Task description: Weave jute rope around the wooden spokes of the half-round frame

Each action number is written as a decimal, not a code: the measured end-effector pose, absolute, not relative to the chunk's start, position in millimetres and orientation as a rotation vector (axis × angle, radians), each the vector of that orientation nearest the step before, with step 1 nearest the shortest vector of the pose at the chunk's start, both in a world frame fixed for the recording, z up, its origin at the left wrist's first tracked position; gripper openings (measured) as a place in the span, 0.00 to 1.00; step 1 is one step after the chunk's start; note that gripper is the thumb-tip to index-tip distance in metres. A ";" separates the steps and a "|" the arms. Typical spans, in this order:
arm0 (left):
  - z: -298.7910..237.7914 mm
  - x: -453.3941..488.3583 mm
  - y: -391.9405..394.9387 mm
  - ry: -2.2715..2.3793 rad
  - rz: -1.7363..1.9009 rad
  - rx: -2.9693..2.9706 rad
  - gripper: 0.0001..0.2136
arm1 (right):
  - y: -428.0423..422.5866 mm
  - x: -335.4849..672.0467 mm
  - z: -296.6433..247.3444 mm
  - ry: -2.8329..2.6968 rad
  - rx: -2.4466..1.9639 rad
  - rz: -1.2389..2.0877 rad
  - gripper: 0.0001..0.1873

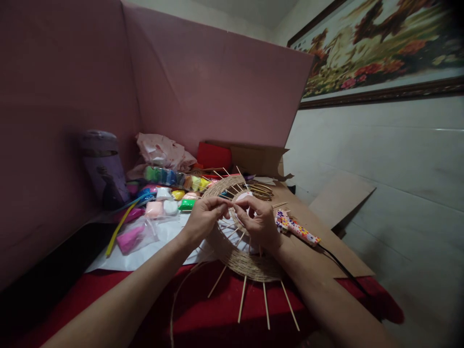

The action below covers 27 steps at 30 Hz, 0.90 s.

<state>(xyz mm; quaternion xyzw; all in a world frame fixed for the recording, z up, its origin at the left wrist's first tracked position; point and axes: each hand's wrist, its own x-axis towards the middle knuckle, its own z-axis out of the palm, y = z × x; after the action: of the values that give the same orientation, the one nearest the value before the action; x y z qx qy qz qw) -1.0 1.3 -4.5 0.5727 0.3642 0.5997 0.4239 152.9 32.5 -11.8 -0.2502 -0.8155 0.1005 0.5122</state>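
Observation:
My left hand and my right hand meet fingertip to fingertip above a wheel-like piece of woven twine. Both hands are closed in a pinch; whatever lies between the fingertips is too small to make out. Thin wooden sticks radiate from the piece like spokes, jutting past its tan twine band. My hands and forearms hide part of its middle. A loose strand of twine hangs from its left side over the red cloth.
A flower-patterned glue gun with a black cord lies right on brown cardboard. Bagged coloured clay, a yellow strip and a purple tumbler are at left. White paper covers part of the red cloth.

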 end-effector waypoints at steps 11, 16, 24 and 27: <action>-5.4 -0.6 -2.0 0.740 1.448 1.175 0.06 | 38.2 152.7 -17.2 -1.819 -0.704 0.243 0.04; -7.1 -4.5 -1.7 0.620 1.365 1.045 0.05 | 31.7 153.3 -13.8 -1.909 -0.654 0.259 0.07; -7.2 -1.7 -1.6 0.739 1.382 1.151 0.08 | 28.1 150.9 -14.3 -1.916 -0.627 0.304 0.06; -6.4 -0.3 -2.1 0.790 1.397 1.192 0.08 | 31.5 150.3 -17.4 -1.882 -0.642 0.418 0.07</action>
<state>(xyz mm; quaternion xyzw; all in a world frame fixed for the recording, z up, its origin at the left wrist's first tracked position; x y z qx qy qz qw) -0.3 -2.1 -6.4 0.5015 0.3324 0.5877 0.5409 150.3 31.5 -17.4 -0.2686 -0.7873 0.1747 0.5267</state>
